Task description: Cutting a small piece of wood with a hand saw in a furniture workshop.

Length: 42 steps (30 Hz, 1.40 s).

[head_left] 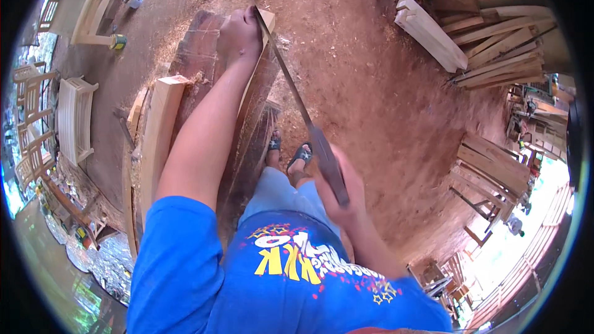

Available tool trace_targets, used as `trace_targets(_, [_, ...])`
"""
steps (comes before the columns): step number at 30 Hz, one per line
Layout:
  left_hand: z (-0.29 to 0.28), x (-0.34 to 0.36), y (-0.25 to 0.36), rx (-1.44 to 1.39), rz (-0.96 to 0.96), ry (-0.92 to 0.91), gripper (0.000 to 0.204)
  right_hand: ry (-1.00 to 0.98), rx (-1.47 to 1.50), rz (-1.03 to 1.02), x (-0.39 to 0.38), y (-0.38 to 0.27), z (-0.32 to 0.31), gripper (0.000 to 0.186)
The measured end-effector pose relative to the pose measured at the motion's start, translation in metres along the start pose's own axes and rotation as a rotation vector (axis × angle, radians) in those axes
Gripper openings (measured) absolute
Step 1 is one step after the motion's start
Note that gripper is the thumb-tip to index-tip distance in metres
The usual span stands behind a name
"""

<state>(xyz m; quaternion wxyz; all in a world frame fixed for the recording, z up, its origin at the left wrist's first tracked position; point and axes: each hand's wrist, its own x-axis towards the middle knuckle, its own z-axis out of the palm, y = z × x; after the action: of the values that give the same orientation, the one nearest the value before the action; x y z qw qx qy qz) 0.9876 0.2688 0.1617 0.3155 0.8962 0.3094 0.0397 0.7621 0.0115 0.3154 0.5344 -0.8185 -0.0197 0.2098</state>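
Observation:
My right hand is wrapped round the handle of a handsaw, seen almost edge-on. Its long thin blade slants up and away to the left, crossing the far end of a pale wooden piece. My left hand is closed over that end, pressing it on a dark, worn wooden bench, close beside the blade. How deep the blade sits in the wood cannot be made out. Another thick pale timber lies along the bench, left of my left forearm.
Wood shavings litter the earth floor. A squared timber and a pile of boards lie at the far right. Pale wooden furniture stands at the left, with cans by it. More planks are stacked at the right.

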Motion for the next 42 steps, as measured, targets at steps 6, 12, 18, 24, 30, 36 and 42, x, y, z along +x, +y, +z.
trace_targets(6, [0.003,-0.005,0.011,0.022,-0.039,-0.049,0.055,0.138,0.026,-0.151,0.181,-0.006,0.05,0.054])
trace_targets(12, [-0.012,-0.022,-0.019,0.038,0.016,-0.09,0.052,0.17,-0.005,-0.221,0.19,-0.011,0.067,0.047])
trace_targets(18, [-0.055,-0.094,-0.041,0.271,0.156,-0.287,0.057,0.153,0.087,-0.164,0.193,-0.003,0.056,0.044])
trace_targets(24, [-0.051,-0.082,-0.04,0.341,0.135,-0.314,0.053,0.065,-0.016,-0.125,0.128,-0.001,0.037,0.041])
trace_targets(30, [-0.047,-0.087,-0.041,0.375,0.105,-0.321,0.055,0.083,-0.093,0.004,-0.085,0.022,-0.011,0.06])
trace_targets(36, [-0.047,-0.092,-0.043,0.388,0.129,-0.273,0.054,0.075,-0.02,-0.164,0.02,0.039,0.019,0.063])
trace_targets(42, [-0.041,-0.091,-0.035,0.354,0.169,-0.236,0.055,0.046,-0.063,-0.041,0.169,-0.032,0.041,0.043])
